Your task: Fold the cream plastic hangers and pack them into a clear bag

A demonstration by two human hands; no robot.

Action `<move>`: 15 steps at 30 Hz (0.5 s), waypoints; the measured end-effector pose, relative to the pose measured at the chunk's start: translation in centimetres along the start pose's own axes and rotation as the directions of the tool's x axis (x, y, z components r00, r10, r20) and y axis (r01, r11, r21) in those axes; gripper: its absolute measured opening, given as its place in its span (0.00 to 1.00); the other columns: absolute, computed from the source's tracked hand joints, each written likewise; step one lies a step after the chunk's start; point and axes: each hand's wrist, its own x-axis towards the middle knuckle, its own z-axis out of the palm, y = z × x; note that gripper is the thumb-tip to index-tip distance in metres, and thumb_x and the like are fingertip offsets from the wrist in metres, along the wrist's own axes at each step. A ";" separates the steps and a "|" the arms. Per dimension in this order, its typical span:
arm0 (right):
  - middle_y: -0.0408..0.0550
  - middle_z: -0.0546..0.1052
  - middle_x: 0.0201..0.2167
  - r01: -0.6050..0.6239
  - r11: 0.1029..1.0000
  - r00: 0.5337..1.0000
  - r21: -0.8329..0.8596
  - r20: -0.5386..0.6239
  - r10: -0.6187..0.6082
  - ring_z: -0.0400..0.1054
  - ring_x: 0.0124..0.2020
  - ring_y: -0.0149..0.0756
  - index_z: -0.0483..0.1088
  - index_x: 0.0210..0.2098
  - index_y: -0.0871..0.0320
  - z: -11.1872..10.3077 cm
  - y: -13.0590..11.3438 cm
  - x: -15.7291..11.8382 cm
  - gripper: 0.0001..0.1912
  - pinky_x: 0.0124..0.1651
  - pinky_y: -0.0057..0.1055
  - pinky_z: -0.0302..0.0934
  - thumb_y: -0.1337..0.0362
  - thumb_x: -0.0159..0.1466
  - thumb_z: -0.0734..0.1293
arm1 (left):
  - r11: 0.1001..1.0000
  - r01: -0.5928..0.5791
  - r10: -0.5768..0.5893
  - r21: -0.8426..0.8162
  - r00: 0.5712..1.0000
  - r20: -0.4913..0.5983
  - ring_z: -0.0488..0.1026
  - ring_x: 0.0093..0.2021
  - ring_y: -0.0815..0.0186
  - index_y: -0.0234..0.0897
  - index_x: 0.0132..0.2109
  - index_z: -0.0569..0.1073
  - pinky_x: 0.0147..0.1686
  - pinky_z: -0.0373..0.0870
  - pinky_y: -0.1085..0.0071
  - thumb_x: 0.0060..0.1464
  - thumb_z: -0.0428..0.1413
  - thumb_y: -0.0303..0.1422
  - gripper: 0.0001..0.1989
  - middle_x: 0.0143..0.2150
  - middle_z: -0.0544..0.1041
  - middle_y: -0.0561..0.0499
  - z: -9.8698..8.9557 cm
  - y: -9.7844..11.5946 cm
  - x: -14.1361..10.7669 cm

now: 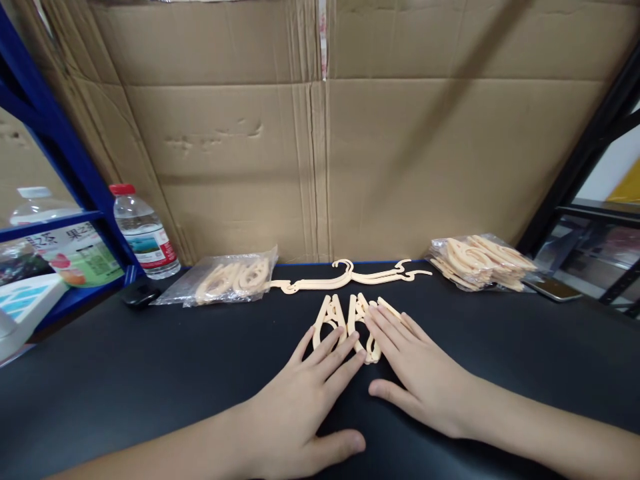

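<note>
Several cream plastic folding hangers, folded up, lie side by side on the black tabletop in front of me. My left hand (313,393) rests flat with spread fingers over the left folded hanger (324,319), its fingertips also reaching the middle folded hanger (354,320). On the right side, my right hand (417,367) lies with fingers stretched out, covering much of the folded pieces there; how many lie beneath cannot be made out. Just behind them, unfolded hangers (320,283) lie stretched out sideways, their hooks pointing away from me.
A clear bag of folded hangers (230,280) lies at the back left, near a water bottle (145,233) and a black computer mouse (141,293). Another bagged stack of hangers (480,262) sits at the back right by a phone (555,288). A cardboard wall (225,147) closes off the back.
</note>
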 end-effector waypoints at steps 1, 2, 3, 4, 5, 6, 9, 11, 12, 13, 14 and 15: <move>0.56 0.44 0.68 0.001 1.000 1.000 -0.003 -0.008 -0.001 0.34 0.68 0.52 0.44 0.67 0.62 0.2 -0.1 0.2 0.41 0.67 0.54 0.37 0.42 0.65 0.55 | 1.000 -0.001 0.001 -0.001 1.000 -0.005 0.39 0.68 0.45 0.42 0.68 0.47 0.62 0.35 0.39 0.58 0.51 0.49 0.37 0.69 0.45 0.42 0.0 -0.1 0.0; 0.57 0.44 0.68 0.001 1.000 1.000 -0.006 -0.018 -0.001 0.34 0.68 0.52 0.44 0.67 0.62 0.3 -0.1 0.4 0.41 0.67 0.54 0.37 0.42 0.65 0.55 | 1.000 -0.002 0.002 -0.004 1.000 -0.014 0.40 0.68 0.45 0.42 0.68 0.48 0.62 0.35 0.39 0.58 0.51 0.49 0.37 0.69 0.45 0.43 -0.1 -0.3 0.0; 0.57 0.44 0.68 -0.001 1.000 1.000 -0.011 -0.025 0.000 0.34 0.68 0.52 0.45 0.67 0.63 0.4 -0.1 0.6 0.41 0.67 0.54 0.37 0.42 0.65 0.54 | 1.000 -0.005 0.004 -0.008 1.000 -0.024 0.40 0.68 0.45 0.43 0.68 0.48 0.62 0.35 0.40 0.58 0.51 0.48 0.36 0.69 0.46 0.43 -0.1 -0.6 0.0; 0.57 0.44 0.67 -0.006 1.000 1.000 -0.019 -0.030 0.005 0.35 0.68 0.51 0.45 0.67 0.64 0.4 -0.1 0.9 0.41 0.67 0.54 0.37 0.42 0.65 0.54 | 1.000 -0.006 0.006 -0.010 1.000 -0.031 0.40 0.68 0.45 0.43 0.68 0.49 0.62 0.35 0.40 0.58 0.51 0.48 0.36 0.69 0.46 0.43 -0.2 -0.8 0.0; 0.58 0.44 0.67 -0.014 0.999 0.999 -0.030 -0.030 0.013 0.34 0.68 0.51 0.45 0.67 0.65 0.4 -0.1 1.1 0.41 0.67 0.53 0.37 0.42 0.65 0.54 | 1.000 -0.008 0.007 -0.009 0.999 -0.035 0.41 0.68 0.45 0.44 0.68 0.49 0.62 0.35 0.40 0.58 0.51 0.48 0.35 0.69 0.46 0.44 -0.2 -1.1 0.1; 0.58 0.43 0.67 -0.024 0.999 0.999 -0.042 -0.025 0.023 0.34 0.68 0.51 0.45 0.67 0.66 0.4 -0.2 1.4 0.42 0.67 0.53 0.37 0.42 0.65 0.53 | 1.000 -0.010 0.009 -0.006 0.999 -0.037 0.41 0.68 0.46 0.44 0.68 0.49 0.62 0.35 0.41 0.58 0.51 0.48 0.35 0.69 0.46 0.44 -0.3 -1.4 0.1; 0.60 0.43 0.67 -0.050 0.996 0.999 -0.068 0.001 0.050 0.34 0.68 0.51 0.44 0.67 0.69 0.2 -0.4 2.3 0.43 0.67 0.53 0.36 0.41 0.65 0.52 | 1.000 -0.009 0.010 0.021 0.999 -0.030 0.41 0.68 0.47 0.45 0.68 0.48 0.63 0.34 0.42 0.59 0.51 0.48 0.35 0.69 0.45 0.44 -0.6 -2.1 0.3; 0.61 0.43 0.67 -0.064 0.995 0.998 -0.073 0.016 0.065 0.34 0.68 0.52 0.43 0.66 0.71 0.1 -0.6 2.8 0.44 0.67 0.53 0.36 0.41 0.65 0.51 | 0.999 -0.001 0.002 0.045 1.000 -0.018 0.40 0.68 0.48 0.44 0.68 0.47 0.63 0.33 0.42 0.59 0.50 0.49 0.36 0.70 0.45 0.45 -0.7 -2.4 0.4; 0.61 0.43 0.67 -0.071 0.995 0.997 -0.072 0.019 0.073 0.34 0.68 0.52 0.43 0.67 0.71 0.1 -0.6 3.0 0.44 0.67 0.53 0.36 0.41 0.65 0.51 | 0.999 0.005 -0.004 0.054 1.000 -0.011 0.39 0.69 0.48 0.44 0.68 0.46 0.63 0.33 0.42 0.59 0.49 0.49 0.36 0.70 0.44 0.45 -0.7 -2.5 0.4; 0.61 0.43 0.67 -0.078 0.995 0.997 -0.068 0.018 0.079 0.33 0.68 0.52 0.43 0.67 0.71 0.2 -0.7 3.2 0.44 0.67 0.53 0.35 0.41 0.65 0.51 | 0.998 0.009 -0.008 0.060 1.000 -0.008 0.39 0.69 0.49 0.44 0.68 0.46 0.63 0.33 0.42 0.59 0.48 0.50 0.36 0.70 0.44 0.45 -0.7 -2.6 0.3; 0.62 0.42 0.67 -0.083 0.995 0.996 -0.061 0.016 0.084 0.33 0.68 0.52 0.43 0.67 0.71 0.3 -0.7 3.3 0.44 0.67 0.53 0.35 0.41 0.65 0.51 | 0.998 0.011 -0.010 0.061 1.000 -0.009 0.39 0.69 0.49 0.44 0.68 0.45 0.63 0.33 0.42 0.59 0.48 0.50 0.36 0.70 0.43 0.44 -0.7 -2.7 0.3; 0.62 0.42 0.67 -0.086 0.995 0.996 -0.052 0.013 0.087 0.33 0.68 0.51 0.43 0.67 0.71 0.3 -0.7 3.4 0.45 0.67 0.53 0.35 0.41 0.65 0.51 | 0.998 0.010 -0.009 0.059 1.000 -0.013 0.39 0.69 0.49 0.44 0.68 0.45 0.63 0.33 0.42 0.59 0.48 0.50 0.36 0.70 0.44 0.44 -0.6 -2.8 0.2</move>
